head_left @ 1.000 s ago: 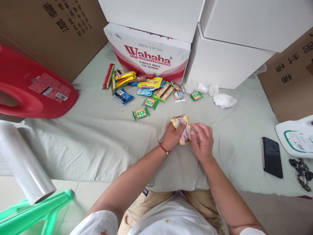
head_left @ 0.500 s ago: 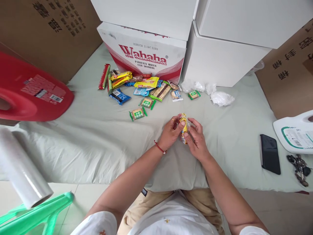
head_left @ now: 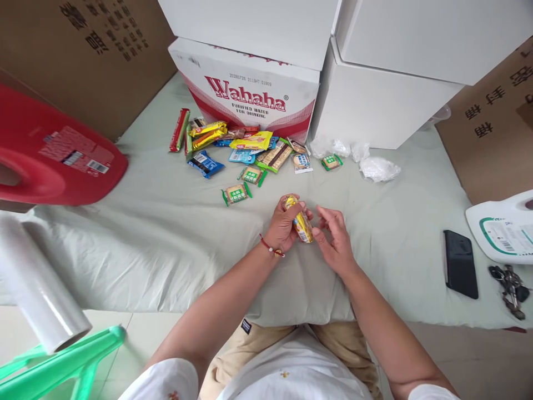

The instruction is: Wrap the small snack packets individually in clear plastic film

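Note:
My left hand (head_left: 283,226) is closed round a small yellow-wrapped snack (head_left: 303,226), its lower end pointing toward me. Clear film seems to cover the wrapper. Just to the right, my right hand (head_left: 335,241) is apart from the snack, fingers spread and curved with nothing seen in them. Beyond the hands lie two green biscuit packs, the nearer biscuit pack (head_left: 236,194) and the farther biscuit pack (head_left: 252,175). Behind them is a heap of wrapped snacks, with a yellow packet (head_left: 251,140) on top and a blue packet (head_left: 205,164) at its front.
Crumpled clear film (head_left: 378,168) lies near a third biscuit pack (head_left: 332,161). A Wahaha carton (head_left: 245,94) and white boxes (head_left: 375,100) stand behind. At right are a phone (head_left: 460,264), keys (head_left: 510,289) and a white jug (head_left: 503,228); at left, a red jug (head_left: 62,150) and film roll (head_left: 41,283).
The snack has moved slightly left and tilted within my left hand. My right hand has let go of it and its fingers have drawn away to the right.

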`<act>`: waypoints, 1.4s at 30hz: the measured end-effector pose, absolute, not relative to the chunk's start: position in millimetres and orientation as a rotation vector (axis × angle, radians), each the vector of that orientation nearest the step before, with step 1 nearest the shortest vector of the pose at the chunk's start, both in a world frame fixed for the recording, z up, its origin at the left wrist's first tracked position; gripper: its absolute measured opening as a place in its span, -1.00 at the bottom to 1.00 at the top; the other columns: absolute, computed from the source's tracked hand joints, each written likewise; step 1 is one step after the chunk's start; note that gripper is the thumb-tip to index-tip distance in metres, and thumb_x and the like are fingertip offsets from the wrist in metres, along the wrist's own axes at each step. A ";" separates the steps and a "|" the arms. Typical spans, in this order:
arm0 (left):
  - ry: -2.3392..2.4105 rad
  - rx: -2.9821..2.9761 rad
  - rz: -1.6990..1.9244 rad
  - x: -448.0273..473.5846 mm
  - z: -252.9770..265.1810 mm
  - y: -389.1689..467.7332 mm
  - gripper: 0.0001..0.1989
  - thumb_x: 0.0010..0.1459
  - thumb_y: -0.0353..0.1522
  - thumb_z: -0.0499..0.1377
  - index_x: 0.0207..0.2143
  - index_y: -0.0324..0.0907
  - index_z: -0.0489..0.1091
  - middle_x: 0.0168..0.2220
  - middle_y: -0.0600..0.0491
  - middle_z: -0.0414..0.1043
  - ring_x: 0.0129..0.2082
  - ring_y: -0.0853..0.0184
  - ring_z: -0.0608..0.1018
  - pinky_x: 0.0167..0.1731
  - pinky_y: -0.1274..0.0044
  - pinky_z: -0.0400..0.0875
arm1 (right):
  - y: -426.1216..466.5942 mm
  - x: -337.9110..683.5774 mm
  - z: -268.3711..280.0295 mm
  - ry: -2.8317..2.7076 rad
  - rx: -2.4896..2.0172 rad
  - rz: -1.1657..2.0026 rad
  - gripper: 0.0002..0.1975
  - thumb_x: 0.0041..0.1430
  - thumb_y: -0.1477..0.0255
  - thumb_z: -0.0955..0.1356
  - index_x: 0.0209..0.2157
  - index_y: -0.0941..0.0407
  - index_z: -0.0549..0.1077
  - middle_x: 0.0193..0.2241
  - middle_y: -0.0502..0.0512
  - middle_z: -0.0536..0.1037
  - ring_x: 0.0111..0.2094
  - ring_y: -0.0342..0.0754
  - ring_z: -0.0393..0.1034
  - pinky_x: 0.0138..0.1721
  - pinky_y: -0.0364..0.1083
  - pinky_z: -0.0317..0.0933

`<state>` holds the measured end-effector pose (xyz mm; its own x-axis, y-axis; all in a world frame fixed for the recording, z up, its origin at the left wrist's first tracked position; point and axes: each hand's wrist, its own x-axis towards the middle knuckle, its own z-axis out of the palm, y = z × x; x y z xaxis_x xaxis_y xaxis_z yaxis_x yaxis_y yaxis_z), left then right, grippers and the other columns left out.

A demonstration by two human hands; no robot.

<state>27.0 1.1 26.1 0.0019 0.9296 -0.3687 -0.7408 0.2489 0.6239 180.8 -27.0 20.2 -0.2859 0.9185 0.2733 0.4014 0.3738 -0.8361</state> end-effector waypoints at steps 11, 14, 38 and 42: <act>0.758 0.333 1.382 28.5 25.6 2.0 -0.43 -0.15 -0.09 0.53 -0.24 -0.10 0.31 -0.29 0.14 0.51 -0.30 0.36 0.57 -0.16 0.42 0.52 | -28.4 177.1 14.1 -1.922 -1.217 0.861 -0.40 0.42 0.16 0.29 0.41 -0.03 0.20 0.19 0.24 0.48 0.17 0.12 0.43 0.19 0.17 0.35; 0.696 0.360 1.326 25.6 27.4 2.9 -0.42 -0.13 -0.01 0.50 -0.25 -0.12 0.32 -0.23 0.08 0.54 -0.23 0.30 0.60 -0.12 0.38 0.52 | -28.7 178.5 17.3 -1.897 -1.155 0.904 -0.44 0.42 0.18 0.29 0.39 -0.09 0.24 0.19 0.21 0.46 0.19 0.09 0.39 0.19 0.14 0.35; 0.736 0.252 1.339 21.9 18.0 10.4 -0.42 -0.18 -0.03 0.54 -0.31 -0.13 0.33 -0.40 0.10 0.56 -0.27 0.23 0.65 -0.21 0.40 0.54 | -25.7 183.8 25.9 -1.524 -1.164 1.445 -0.52 0.18 0.14 0.49 0.07 0.03 0.46 -0.01 0.12 0.60 -0.05 0.01 0.53 0.05 0.02 0.41; 0.669 0.292 1.274 21.6 19.6 6.6 -0.47 0.00 0.07 0.40 -0.22 -0.13 0.43 -0.29 0.03 0.58 -0.19 0.23 0.63 -0.16 0.39 0.52 | -30.1 203.6 38.6 -1.275 -1.288 1.428 -0.58 0.13 0.13 0.52 -0.05 0.03 0.52 -0.13 0.07 0.60 -0.21 -0.05 0.49 -0.16 -0.06 0.47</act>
<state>21.6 6.6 19.6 0.1383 0.9445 -0.2981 -0.7817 0.2889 0.5527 203.6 -30.1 38.6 -0.1509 0.9741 -0.1682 0.0570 -0.1613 -0.9853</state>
